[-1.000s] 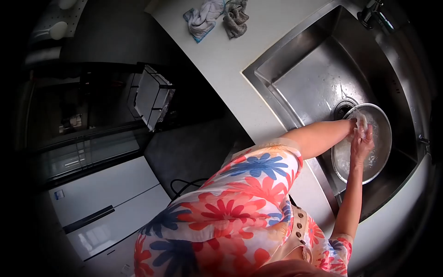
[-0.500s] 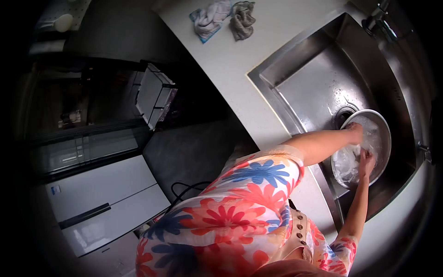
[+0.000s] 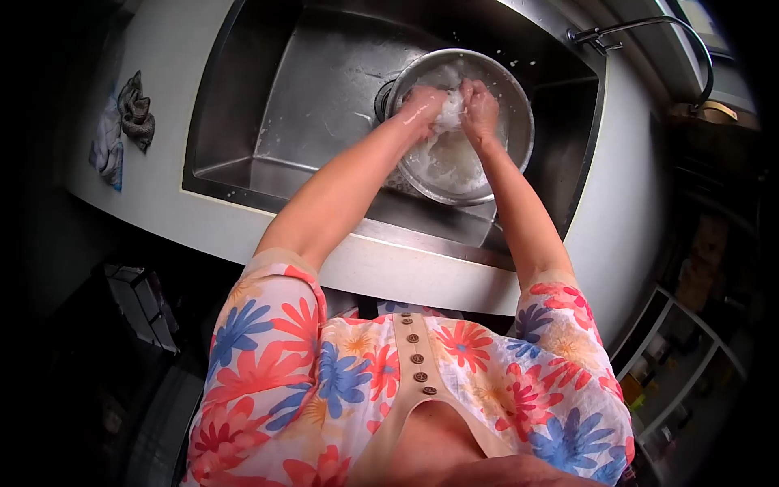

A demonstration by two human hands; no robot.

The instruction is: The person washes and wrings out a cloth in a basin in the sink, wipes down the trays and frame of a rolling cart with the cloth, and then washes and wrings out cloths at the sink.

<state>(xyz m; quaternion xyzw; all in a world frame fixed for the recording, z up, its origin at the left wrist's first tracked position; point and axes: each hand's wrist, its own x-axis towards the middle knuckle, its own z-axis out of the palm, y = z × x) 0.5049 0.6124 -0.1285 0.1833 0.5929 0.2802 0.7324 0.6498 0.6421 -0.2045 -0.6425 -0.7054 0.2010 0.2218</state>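
Note:
A round metal basin (image 3: 525, 134) with cloudy water stands in the steel sink (image 3: 312, 97), beside the drain. My left hand (image 3: 423, 109) is closed on a wet whitish cloth (image 3: 449, 114) over the basin. On the cloth's other side, my right hand (image 3: 479, 109) grips it too, fingers curled. The cloth is bunched between both hands, and its exact shape is blurred.
A curved faucet (image 3: 649, 23) rises behind the sink at the right. On the counter (image 3: 158, 174) at the left lie a grey rag (image 3: 136, 112) and a pale cloth with a blue edge (image 3: 107, 146). A shelf rack (image 3: 677, 349) stands at lower right.
The view has turned, so the sink now lies straight ahead. My hands have come up from the water and closer together, with the whitish cloth bunched between them.

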